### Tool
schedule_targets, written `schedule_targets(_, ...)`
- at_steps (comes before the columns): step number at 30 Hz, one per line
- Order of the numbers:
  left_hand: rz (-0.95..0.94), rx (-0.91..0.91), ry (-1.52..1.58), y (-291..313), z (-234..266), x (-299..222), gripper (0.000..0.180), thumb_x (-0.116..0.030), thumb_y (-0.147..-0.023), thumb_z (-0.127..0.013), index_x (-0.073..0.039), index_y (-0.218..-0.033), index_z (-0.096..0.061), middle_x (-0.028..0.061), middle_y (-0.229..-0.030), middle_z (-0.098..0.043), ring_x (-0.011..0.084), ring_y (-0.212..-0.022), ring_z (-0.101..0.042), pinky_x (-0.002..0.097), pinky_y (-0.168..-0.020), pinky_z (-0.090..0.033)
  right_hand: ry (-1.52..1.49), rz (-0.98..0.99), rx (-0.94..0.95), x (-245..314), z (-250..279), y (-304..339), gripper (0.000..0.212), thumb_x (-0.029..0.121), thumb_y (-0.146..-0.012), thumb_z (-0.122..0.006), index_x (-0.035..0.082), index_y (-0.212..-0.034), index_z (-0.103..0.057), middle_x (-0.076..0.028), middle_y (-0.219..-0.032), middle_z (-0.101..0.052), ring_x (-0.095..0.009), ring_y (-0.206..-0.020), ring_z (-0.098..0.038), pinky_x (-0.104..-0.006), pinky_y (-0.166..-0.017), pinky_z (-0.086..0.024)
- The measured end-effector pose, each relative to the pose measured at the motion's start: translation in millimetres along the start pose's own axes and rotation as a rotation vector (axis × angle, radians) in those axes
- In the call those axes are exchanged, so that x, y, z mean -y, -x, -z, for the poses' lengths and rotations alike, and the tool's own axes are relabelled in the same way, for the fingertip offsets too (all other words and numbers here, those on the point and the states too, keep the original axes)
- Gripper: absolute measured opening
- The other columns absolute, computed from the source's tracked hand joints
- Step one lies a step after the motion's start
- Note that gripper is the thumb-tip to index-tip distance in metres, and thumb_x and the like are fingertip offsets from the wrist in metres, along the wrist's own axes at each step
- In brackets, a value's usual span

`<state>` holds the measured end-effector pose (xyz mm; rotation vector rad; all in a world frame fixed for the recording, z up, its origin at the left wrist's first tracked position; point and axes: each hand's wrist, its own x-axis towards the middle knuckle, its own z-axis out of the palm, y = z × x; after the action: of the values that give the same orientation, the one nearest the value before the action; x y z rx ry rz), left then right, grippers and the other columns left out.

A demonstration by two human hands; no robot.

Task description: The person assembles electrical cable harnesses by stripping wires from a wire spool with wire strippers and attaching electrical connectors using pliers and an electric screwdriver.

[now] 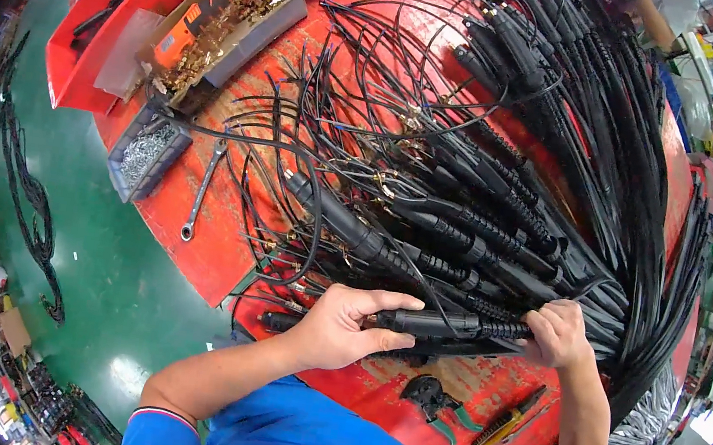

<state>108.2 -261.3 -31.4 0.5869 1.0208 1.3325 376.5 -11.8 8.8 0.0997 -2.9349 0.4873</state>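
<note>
Black cable housing (pixel 431 323) is at the near side of the red worktable (pixel 216 245), R hand (pixel 558 334) curled tight round the ribbed sleeve (pixel 502 328) on its right end. L hand (pixel 344 326) has thumb + index either side of the left end, tho can't tell if they're actually pinching tbh. Green-handled pliers (pixel 433 399) lie nearer, w/ a wrench (pixel 203 190) farther off on the left & black cables (pixel 646 187) piled far right.

Smooth, faintly glossy plastic handle (pixel 431 323)
</note>
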Motion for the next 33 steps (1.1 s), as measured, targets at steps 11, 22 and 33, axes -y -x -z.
schedule_targets(11,0.009,0.033,-0.092,6,-4,-6,0.044,-0.003,-0.092,-0.079,0.001,-0.134,-0.067,0.0039,-0.105,-0.077,0.0040,-0.091,-0.067,0.0222,-0.080,-0.057,0.024,-0.086,0.080,13,9,-1,0.045,0.043,-0.076,-0.078,0.005,-0.095,-0.063,-0.003,-0.066,-0.050,-0.023,-0.056,-0.055,-0.0402,-0.054,-0.044)
schedule_targets(22,0.113,0.031,-0.138,29,-31,-14,0.046,-0.005,-0.092,-0.081,0.004,-0.134,-0.065,0.0014,-0.101,-0.073,0.0041,-0.090,-0.064,0.0212,-0.078,-0.054,0.179,-0.056,-0.042,71,-9,-45,0.054,0.047,-0.071,-0.083,0.015,-0.112,-0.072,0.003,-0.069,-0.046,-0.014,-0.052,-0.048,-0.0303,-0.048,-0.038)
schedule_targets(33,0.347,0.086,-0.052,56,-11,-16,0.042,-0.040,-0.113,-0.048,-0.004,-0.099,-0.065,0.0003,-0.081,-0.064,0.0058,-0.066,-0.055,0.0232,-0.060,-0.045,0.124,-0.027,-0.080,69,-21,-47,0.042,0.039,-0.072,-0.079,0.015,-0.105,-0.069,0.004,-0.065,-0.040,-0.013,-0.051,-0.048,-0.0301,-0.046,-0.038)
